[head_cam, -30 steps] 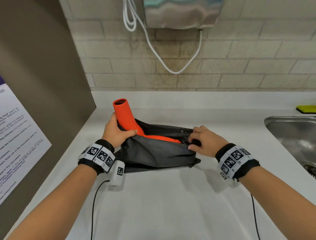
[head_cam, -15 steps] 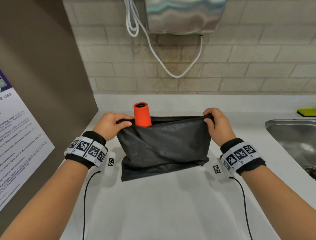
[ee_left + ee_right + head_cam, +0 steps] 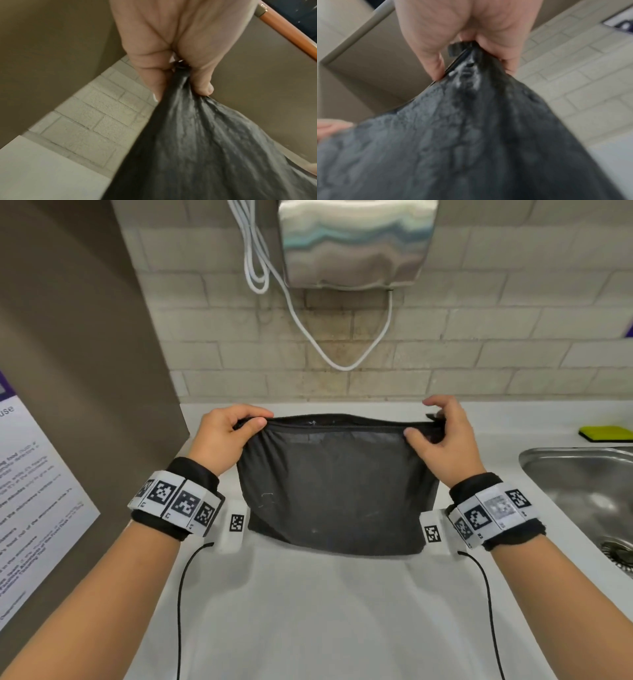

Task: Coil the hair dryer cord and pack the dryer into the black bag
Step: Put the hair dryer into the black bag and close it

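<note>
The black bag [image 3: 335,491] hangs upright over the white counter [image 3: 325,618], its top edge stretched taut between my hands. My left hand [image 3: 251,421] grips the top left corner, fingers curled over the bunched fabric. My right hand [image 3: 428,424] pinches the top right corner by the zipper end. The left wrist view shows the left hand [image 3: 180,81] clamped on gathered black bag fabric [image 3: 205,148]. The right wrist view shows the right hand [image 3: 471,56] pinching the bag [image 3: 471,135] beside a small black tab. The hair dryer and its cord are out of sight.
A steel sink [image 3: 582,474] lies to the right, with a yellow sponge [image 3: 604,433] behind it. A wall hand dryer [image 3: 356,241] with a white cable [image 3: 308,330] hangs above. A brown partition [image 3: 85,337] with a poster [image 3: 30,491] stands left.
The orange dryer barrel that stuck out of the bag's left side has gone out of sight. Both hands moved to the bag's top corners, raised it and pulled the opening flat.
</note>
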